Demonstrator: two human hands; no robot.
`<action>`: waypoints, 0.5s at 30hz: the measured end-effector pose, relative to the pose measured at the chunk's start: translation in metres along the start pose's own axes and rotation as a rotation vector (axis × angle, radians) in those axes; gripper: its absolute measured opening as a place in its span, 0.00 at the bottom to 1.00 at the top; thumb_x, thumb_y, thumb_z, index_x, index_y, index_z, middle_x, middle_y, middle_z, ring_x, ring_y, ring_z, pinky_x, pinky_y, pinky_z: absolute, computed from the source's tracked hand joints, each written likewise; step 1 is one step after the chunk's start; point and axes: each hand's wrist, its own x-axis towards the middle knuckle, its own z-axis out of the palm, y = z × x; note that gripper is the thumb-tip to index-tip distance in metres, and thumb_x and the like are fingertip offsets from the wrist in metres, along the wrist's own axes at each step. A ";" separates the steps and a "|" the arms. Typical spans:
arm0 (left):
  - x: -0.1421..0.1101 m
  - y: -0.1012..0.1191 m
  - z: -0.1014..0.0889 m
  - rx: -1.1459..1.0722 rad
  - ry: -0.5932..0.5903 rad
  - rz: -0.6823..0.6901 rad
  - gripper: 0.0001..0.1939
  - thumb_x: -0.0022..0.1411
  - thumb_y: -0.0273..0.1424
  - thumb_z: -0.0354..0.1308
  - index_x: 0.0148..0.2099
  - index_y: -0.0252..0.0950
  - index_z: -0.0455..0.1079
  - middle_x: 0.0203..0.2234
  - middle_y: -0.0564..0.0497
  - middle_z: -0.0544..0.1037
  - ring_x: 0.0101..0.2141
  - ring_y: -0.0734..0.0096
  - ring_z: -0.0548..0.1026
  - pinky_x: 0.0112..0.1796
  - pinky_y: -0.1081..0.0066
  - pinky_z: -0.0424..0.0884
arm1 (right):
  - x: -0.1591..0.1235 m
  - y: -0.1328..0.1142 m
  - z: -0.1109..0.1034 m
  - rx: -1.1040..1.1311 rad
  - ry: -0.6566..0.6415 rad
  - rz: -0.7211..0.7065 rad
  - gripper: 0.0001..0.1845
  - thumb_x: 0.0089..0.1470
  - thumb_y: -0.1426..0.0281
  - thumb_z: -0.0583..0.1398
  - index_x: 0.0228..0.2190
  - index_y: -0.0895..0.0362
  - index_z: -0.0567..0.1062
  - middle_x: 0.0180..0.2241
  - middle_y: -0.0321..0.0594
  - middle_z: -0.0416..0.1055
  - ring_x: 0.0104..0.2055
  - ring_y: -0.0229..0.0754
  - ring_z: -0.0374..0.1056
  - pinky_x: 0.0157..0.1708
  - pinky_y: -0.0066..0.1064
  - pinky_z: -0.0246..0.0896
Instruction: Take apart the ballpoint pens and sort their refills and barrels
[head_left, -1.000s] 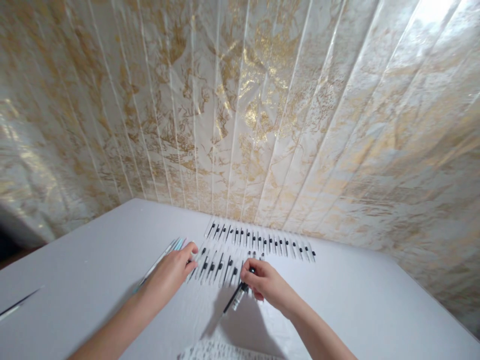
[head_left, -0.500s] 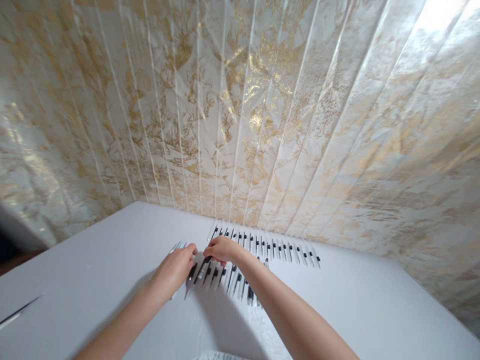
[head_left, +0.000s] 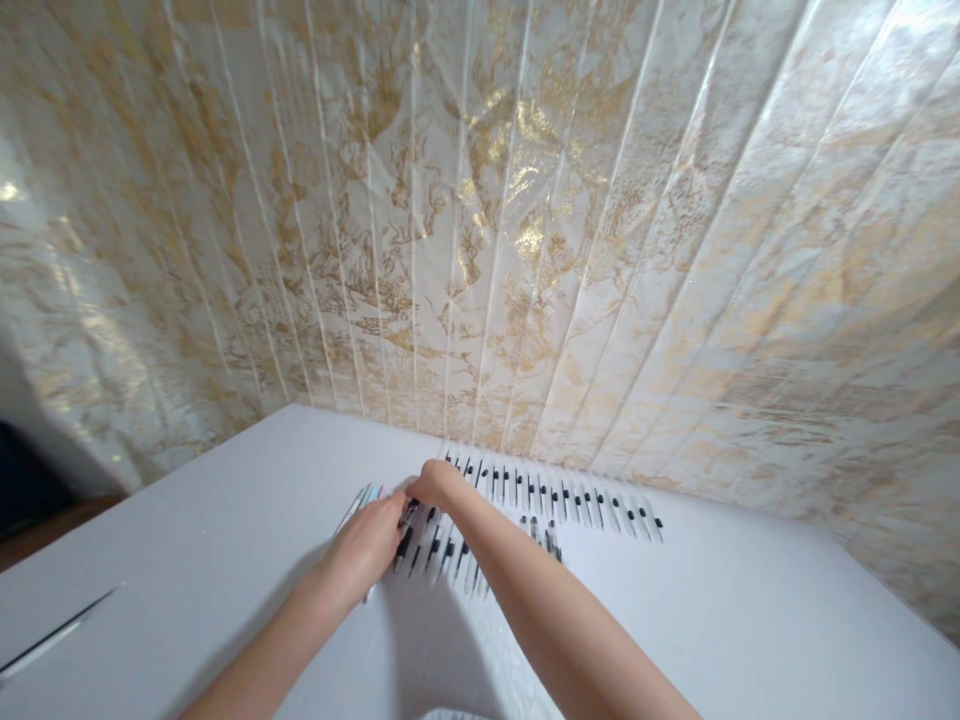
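Observation:
My left hand [head_left: 366, 545] is closed, with its fingertips at a black-and-clear pen [head_left: 409, 514]. Meeting it at the same pen are the pinched fingers of my right hand [head_left: 433, 484]. Part of the pen is hidden by the fingers. Several pens with black parts [head_left: 450, 550] lie side by side in a near row, just below my right hand and partly behind its forearm. Behind them runs a far row of clear pens with black parts [head_left: 555, 494]. Pale coloured pens [head_left: 365, 497] show beyond my left hand, partly covered by it.
The white table [head_left: 675, 620] meets a wall covering [head_left: 480, 220] with gold marbling at its back edge. A long thin dark stick-like object [head_left: 60, 632] lies at the far left. A few dark-tipped pens [head_left: 551, 540] sit right of my right forearm.
My hands have come together at the fingertips, and the pen in my right hand has risen from the near row toward my left fingers. The whole view has shifted slightly.

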 end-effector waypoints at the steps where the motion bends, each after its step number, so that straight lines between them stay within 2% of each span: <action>1: 0.001 0.001 0.001 0.002 0.002 0.005 0.12 0.59 0.20 0.51 0.44 0.37 0.69 0.40 0.44 0.81 0.44 0.59 0.78 0.42 0.68 0.68 | -0.002 0.001 -0.001 -0.016 0.014 0.024 0.11 0.46 0.74 0.62 0.32 0.68 0.78 0.34 0.61 0.78 0.41 0.59 0.75 0.31 0.36 0.68; 4: 0.004 0.002 0.008 0.013 0.019 0.011 0.09 0.61 0.23 0.52 0.42 0.36 0.69 0.42 0.43 0.80 0.44 0.58 0.78 0.43 0.67 0.68 | -0.011 0.001 -0.008 -0.035 0.054 0.063 0.11 0.48 0.73 0.60 0.33 0.68 0.78 0.33 0.59 0.78 0.37 0.54 0.76 0.30 0.33 0.66; 9: 0.009 0.003 0.018 0.024 0.049 0.028 0.08 0.62 0.23 0.53 0.43 0.34 0.70 0.42 0.42 0.78 0.45 0.59 0.77 0.43 0.67 0.67 | -0.048 0.014 -0.029 0.049 0.156 -0.001 0.12 0.52 0.70 0.59 0.38 0.61 0.76 0.31 0.46 0.77 0.33 0.43 0.73 0.30 0.28 0.62; 12: 0.007 0.003 0.020 0.030 0.074 0.074 0.08 0.64 0.26 0.52 0.43 0.34 0.70 0.42 0.42 0.77 0.45 0.59 0.75 0.45 0.67 0.66 | -0.087 0.036 -0.032 0.118 0.212 -0.035 0.10 0.53 0.67 0.58 0.37 0.57 0.75 0.27 0.38 0.74 0.28 0.37 0.68 0.28 0.25 0.58; 14: 0.005 0.003 0.020 0.039 0.086 0.099 0.08 0.65 0.28 0.51 0.43 0.34 0.71 0.42 0.42 0.76 0.46 0.58 0.75 0.45 0.67 0.66 | -0.117 0.057 -0.027 0.173 0.230 -0.042 0.09 0.55 0.68 0.56 0.36 0.56 0.73 0.21 0.32 0.68 0.24 0.34 0.63 0.25 0.24 0.53; 15: 0.005 0.002 0.021 0.043 0.088 0.106 0.09 0.65 0.28 0.50 0.42 0.34 0.71 0.42 0.42 0.76 0.46 0.58 0.75 0.46 0.67 0.65 | -0.131 0.070 -0.023 0.274 0.247 -0.049 0.07 0.54 0.69 0.56 0.35 0.57 0.73 0.19 0.30 0.64 0.22 0.34 0.59 0.23 0.24 0.51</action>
